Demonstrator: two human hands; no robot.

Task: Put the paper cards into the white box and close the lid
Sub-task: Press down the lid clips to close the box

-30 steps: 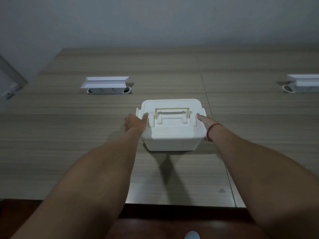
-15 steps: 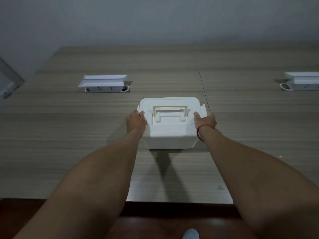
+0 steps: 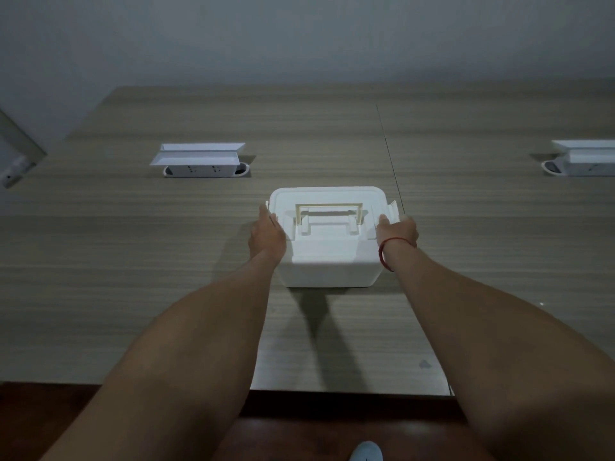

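both hands [image 3: 267, 236] flank lidded white box [image 3: 327, 247].

The white box [image 3: 327, 261] stands upright on the wooden table [image 3: 133, 261], near the middle of the view and a little toward 12 o'clock from the near edge. Its lid [image 3: 327, 201] is on and sits flat, corners rounded. A cream handle [image 3: 328, 211] lies folded down across the top. A side latch [image 3: 393, 211] at 3 o'clock sticks out, flipped up. No paper cards show.
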